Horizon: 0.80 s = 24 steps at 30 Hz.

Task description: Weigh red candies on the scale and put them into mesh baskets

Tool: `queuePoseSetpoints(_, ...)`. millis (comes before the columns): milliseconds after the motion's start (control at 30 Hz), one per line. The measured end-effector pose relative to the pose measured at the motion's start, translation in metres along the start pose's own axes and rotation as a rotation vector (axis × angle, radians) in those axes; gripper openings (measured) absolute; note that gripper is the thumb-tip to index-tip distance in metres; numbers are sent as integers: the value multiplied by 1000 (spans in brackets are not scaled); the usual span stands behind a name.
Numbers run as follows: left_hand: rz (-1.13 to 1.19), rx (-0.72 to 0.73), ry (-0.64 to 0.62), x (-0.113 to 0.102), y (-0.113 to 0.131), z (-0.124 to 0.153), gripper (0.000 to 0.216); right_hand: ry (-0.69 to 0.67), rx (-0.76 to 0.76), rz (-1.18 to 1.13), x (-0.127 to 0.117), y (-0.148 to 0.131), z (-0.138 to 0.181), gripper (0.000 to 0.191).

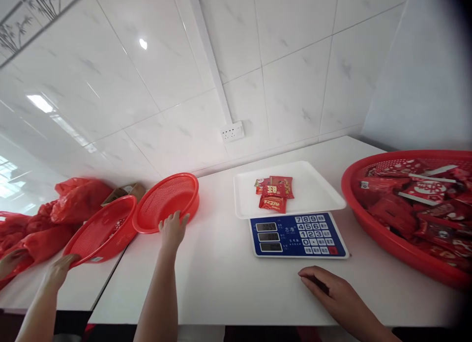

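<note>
My left hand [173, 229] is closed over the near rim of a round red plastic basket [165, 194], whose mesh inside shows no contents. My right hand [330, 290] is near the white tabletop in front of a blue digital scale [298, 236]. Its fingers curl together with the thumb tip close by, and nothing shows in them. On the scale's white tray [313, 185] lie several small red snack packets [275, 192]. A larger round red basket [391, 234], filled with red packets, stands to the right of the scale.
At the left, a co-worker's hand [59, 270] grips another red basket [103, 234] with some packets inside. Another hand [13, 263] shows at the far left edge beside red plastic bags [77, 199]. Behind them sits a cardboard box [127, 192]. A tiled wall with a socket [233, 131] borders the table.
</note>
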<state>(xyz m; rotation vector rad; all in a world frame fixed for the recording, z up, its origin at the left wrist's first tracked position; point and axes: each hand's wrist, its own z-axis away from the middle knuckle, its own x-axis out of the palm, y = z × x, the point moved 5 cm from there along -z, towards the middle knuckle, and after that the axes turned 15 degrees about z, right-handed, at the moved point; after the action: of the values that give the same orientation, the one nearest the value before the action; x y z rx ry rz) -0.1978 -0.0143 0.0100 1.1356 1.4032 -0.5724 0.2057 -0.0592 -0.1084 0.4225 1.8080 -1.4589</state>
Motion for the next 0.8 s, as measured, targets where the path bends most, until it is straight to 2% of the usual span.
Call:
queuePoseSetpoints(200,96,207,-117,19,71,9,46,8,-23,4,1,0,0,30)
queuePoseSetpoints(267,138,281,-115,22,101,13,48,14,-23,1,1,1,1,30)
queuePoseSetpoints(333,214,430,-100,27,140,18,53,24,-22,-3,2,2,2,30)
queuePoseSetpoints(367,274,545,-135,30,163,21,57,31,-22,-2,2,2,2,29)
queuePoseSetpoints(467,391,870,-427,49,228,32,77,47,-21,4,3,3,2,28)
queuePoseSetpoints(533,354,982,-582,61,260,32,93,55,-17,9,4,3,2,28)
queuePoseSetpoints(600,263,1004,-687,71,281,27,98,61,-9,17,4,3,3,27)
queuePoseSetpoints(667,185,987,-751,79,292,19,91,61,-7,23,5,4,3,27)
queuePoseSetpoints(733,157,983,-752,83,298,15,80,59,-7,22,5,4,4,27)
queuePoseSetpoints(800,171,997,-687,83,302,13,72,51,-9,12,4,3,5,28)
